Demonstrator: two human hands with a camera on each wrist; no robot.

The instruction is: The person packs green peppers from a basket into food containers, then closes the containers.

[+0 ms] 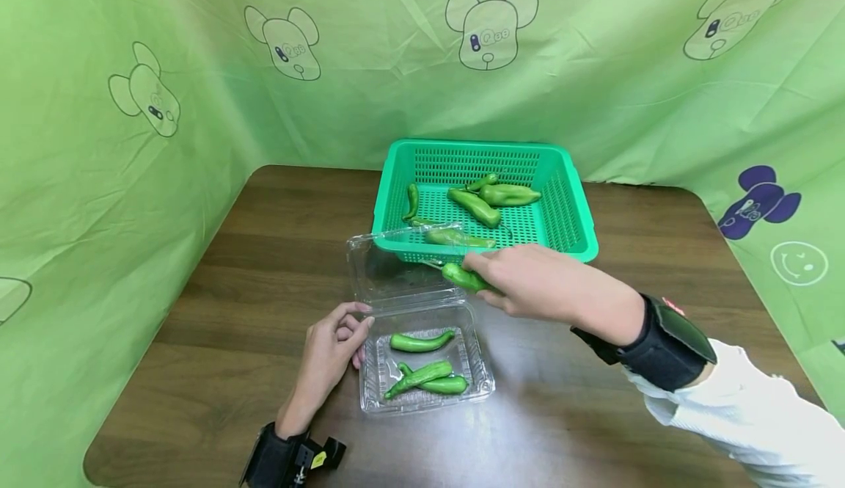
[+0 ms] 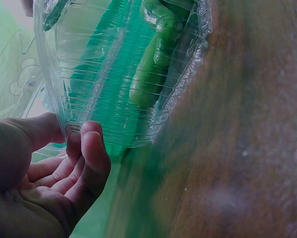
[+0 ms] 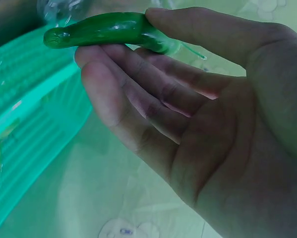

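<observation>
We see the left hand (image 1: 326,359) nearest us, at 7 o'clock on the wooden table (image 1: 218,312) — fingers loosely curled, tips touching the left wall of the clear clamshell box (image 1: 478,381), nothing gripped. Three green peppers (image 1: 422,374) lie in the box tray; its lid (image 1: 383,268) stands open at 12 o'clock of the tray. Just beyond, the right hand (image 1: 541,282) pinches one green pepper (image 1: 465,277) between thumb and fingers, held over the tray's far edge. Farther at 12 o'clock — green basket (image 1: 584,235) with several loose peppers (image 1: 491,200). Green cloth backdrop (image 1: 198,70) behind.
</observation>
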